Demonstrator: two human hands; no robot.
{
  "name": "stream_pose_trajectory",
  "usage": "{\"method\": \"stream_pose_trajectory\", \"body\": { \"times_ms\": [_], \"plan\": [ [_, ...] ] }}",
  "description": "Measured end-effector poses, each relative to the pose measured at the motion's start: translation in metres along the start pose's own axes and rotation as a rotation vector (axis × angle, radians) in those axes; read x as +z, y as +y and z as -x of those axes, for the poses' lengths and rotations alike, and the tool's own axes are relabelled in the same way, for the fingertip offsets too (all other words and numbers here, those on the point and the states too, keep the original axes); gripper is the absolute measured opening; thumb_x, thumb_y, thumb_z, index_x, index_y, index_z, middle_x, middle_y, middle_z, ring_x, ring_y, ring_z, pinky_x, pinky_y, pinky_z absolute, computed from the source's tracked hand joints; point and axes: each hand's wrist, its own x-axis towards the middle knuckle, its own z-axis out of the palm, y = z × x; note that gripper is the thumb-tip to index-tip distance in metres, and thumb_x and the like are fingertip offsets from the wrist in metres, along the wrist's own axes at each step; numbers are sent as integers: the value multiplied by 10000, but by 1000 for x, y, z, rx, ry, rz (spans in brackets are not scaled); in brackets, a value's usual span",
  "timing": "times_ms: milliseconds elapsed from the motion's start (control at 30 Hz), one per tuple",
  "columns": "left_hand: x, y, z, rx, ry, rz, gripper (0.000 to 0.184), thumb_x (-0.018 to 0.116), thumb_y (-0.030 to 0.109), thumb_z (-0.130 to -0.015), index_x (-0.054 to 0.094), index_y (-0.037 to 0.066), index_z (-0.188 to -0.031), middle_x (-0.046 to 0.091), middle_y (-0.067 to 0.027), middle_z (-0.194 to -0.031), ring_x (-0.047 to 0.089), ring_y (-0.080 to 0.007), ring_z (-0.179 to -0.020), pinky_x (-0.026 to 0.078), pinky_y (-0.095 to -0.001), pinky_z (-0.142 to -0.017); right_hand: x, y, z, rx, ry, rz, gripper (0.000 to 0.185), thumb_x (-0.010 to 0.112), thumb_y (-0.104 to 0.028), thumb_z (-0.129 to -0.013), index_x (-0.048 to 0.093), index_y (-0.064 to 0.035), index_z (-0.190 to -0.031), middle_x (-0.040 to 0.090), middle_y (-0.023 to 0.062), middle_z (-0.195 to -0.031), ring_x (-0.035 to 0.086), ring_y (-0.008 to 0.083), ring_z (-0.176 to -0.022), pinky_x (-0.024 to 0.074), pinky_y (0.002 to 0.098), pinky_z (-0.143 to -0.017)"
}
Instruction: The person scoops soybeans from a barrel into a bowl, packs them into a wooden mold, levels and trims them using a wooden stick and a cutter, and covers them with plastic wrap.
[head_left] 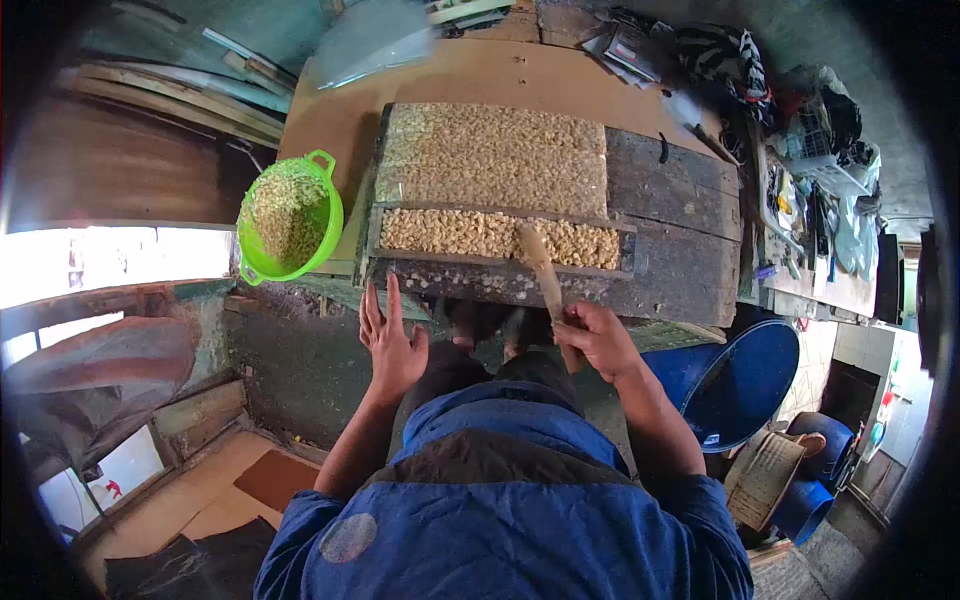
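My right hand [597,343] is wrapped round a wooden stick [548,285], whose far end rests on pale puffed grains [450,232]. The grains fill a long narrow wooden frame [630,252] near the front edge of a dark board [680,260]. Behind the frame lies a wide slab of similar grains [500,155] with a shiny, clear covering. My left hand [393,335] has its fingers stretched out and holds nothing; the fingertips are at the board's front edge. To the left stands a green basket [333,215] with loose grains [285,210] inside.
Clear plastic sheeting [375,50] lies at the back of the brown table [480,75]. A large blue barrel [745,385] stands below right. Wooden strips [180,105] are stacked at the left. A cluttered shelf with a grey crate [825,170] is at the right.
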Motion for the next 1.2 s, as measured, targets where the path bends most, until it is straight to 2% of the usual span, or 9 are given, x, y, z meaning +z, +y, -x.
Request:
{"method": "stream_pose_trajectory", "body": {
  "times_ms": [167,600,733,867,967,1067,1100,1133,1200],
  "plan": [
    [1,0,-2,-26,-18,-10,950,645,107,-804,163,190,-1619,143,-290,-1602,152,-491,-1470,134,-603,-1166,-14,0,13,-19,163,-205,130,703,-79,-923,651,19,-990,662,42,-859,620,122,-794,491,304,-710],
    [3,6,-7,-3,-39,-31,954,642,97,-804,158,202,-1619,126,-270,-1614,143,-475,-1476,133,-592,-1173,-45,24,41,-112,316,-207,112,702,-111,-905,644,-28,-952,634,11,-817,571,91,-752,445,262,-690],
    [6,10,-5,10,-48,-29,960,644,96,-802,152,205,-1620,122,-261,-1618,148,-470,-1476,136,-593,-1173,-58,24,51,35,240,-255,122,697,-111,-909,639,-19,-962,631,3,-825,572,83,-773,442,252,-701],
    [3,20,-4,30,-12,-32,931,638,106,-813,175,195,-1616,137,-258,-1615,160,-469,-1472,142,-582,-1176,-56,43,56,-152,305,-133,141,694,-94,-914,643,-3,-1009,630,8,-801,575,86,-742,461,261,-673],
    [-4,41,-6,148,91,19,823,630,136,-838,286,167,-1586,215,-231,-1601,192,-473,-1460,146,-568,-1179,-56,45,60,-165,268,20,150,694,-81,-913,649,0,-1031,642,27,-796,588,92,-735,480,282,-659],
    [-3,82,-20,469,29,104,653,638,249,-877,457,163,-1499,339,-175,-1564,230,-459,-1454,179,-566,-1166,-46,33,64,-137,224,189,160,707,-99,-905,652,-7,-1024,652,40,-797,602,93,-739,486,293,-651],
    [-4,103,-22,499,-54,82,645,631,302,-895,453,187,-1503,322,-177,-1572,224,-457,-1458,188,-587,-1155,-41,27,67,-135,214,255,167,715,-112,-900,652,-9,-1016,658,46,-795,610,98,-741,490,299,-651],
    [-2,122,-22,529,-137,59,638,625,356,-912,449,212,-1508,305,-179,-1581,218,-456,-1463,197,-608,-1144,-38,13,70,31,129,145,178,717,-118,-896,643,-3,-1010,658,59,-766,632,127,-736,503,320,-652],
    [12,150,-27,611,-178,34,618,582,407,-937,443,238,-1514,291,-183,-1585,223,-462,-1456,188,-615,-1139,-35,20,71,-91,136,174,182,718,-117,-890,639,2,-1003,650,61,-745,639,142,-727,507,327,-655]
  ]
}}
